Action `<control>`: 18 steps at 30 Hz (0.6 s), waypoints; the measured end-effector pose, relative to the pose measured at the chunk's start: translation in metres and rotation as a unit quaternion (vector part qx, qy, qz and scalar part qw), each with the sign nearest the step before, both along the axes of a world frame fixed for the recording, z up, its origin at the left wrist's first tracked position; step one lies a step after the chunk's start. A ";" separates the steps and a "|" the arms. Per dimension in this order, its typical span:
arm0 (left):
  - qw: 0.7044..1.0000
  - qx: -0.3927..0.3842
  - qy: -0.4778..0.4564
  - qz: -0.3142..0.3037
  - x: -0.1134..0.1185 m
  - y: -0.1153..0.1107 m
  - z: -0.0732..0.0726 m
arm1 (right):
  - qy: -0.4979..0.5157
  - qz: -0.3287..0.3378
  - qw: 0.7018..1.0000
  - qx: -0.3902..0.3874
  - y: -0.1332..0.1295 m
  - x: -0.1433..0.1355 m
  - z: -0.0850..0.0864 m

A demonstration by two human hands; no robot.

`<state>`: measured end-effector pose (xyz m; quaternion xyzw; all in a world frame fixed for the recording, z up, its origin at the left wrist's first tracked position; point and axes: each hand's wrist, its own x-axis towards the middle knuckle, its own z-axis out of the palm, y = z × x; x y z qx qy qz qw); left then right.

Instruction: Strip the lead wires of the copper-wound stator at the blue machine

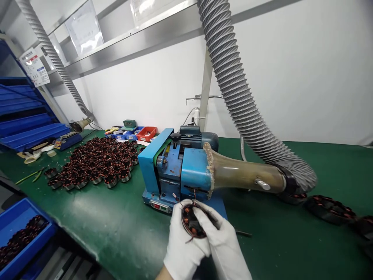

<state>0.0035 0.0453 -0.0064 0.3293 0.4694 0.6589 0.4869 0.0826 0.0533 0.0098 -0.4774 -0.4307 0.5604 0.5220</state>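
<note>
Holding a wire-wound ring (192, 223) just before the front of the blue machine (186, 167), both gloved hands share one closed grip, with no free opening left around the piece. The left hand (180, 243) cups the ring's near-left side, probably to carry its weight and keep it tilted; the right hand (220, 235) wraps the other side with its thumb laid over the opening, seemingly to steady it and set its angle. A wire end (194, 193) stands up from the ring's far edge, facing the machine's front slot, which is likely why the hands sit so near; whether it touches, I cannot tell.

Left of the machine, a heap of similar rings (97, 159) covers the worktop (122, 217), presumably kept within reach. Right of it lie a few more rings (330, 210). A clear duct (241, 173) joins the machine's right side to a ribbed hose (233, 74), apparently to draw off dust or scraps.
</note>
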 end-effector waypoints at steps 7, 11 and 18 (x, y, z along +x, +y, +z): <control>0.998 0.008 -0.056 0.007 0.011 0.015 0.018 | 0.000 -0.018 1.000 0.000 0.027 0.004 0.003; 0.998 -0.001 -0.066 -0.001 0.011 0.016 0.021 | 0.003 -0.023 1.000 -0.015 0.024 0.007 0.003; 0.997 -0.018 -0.073 -0.014 0.013 0.016 0.023 | -0.015 -0.033 0.999 -0.021 0.022 0.009 0.008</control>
